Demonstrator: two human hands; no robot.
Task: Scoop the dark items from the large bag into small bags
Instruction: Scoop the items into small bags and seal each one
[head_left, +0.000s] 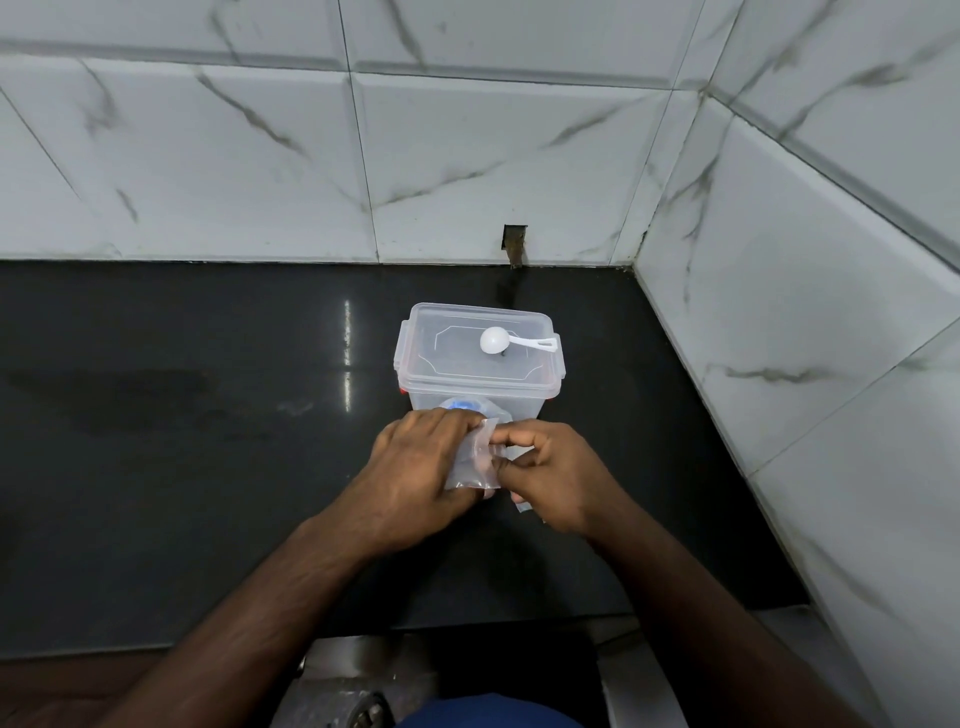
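Clear plastic small bag (475, 462) — pinched between left hand (415, 467) and right hand (553, 475), fingers clenched on it — above the black bench (208, 415), before a lidded container (478, 358) bearing a white scoop (511, 341).

Two hands hold a small bag in front of a lidded container on a counter set into a wall corner.

The container (478, 364) stands on the counter (182, 441), near the back wall (260, 156), with the side wall (805, 312) to its right. A scoop (511, 341) lies on its lid. Just before the container, the left hand (415, 467) and right hand (556, 475) meet, pinching a small bag (475, 460) between them.
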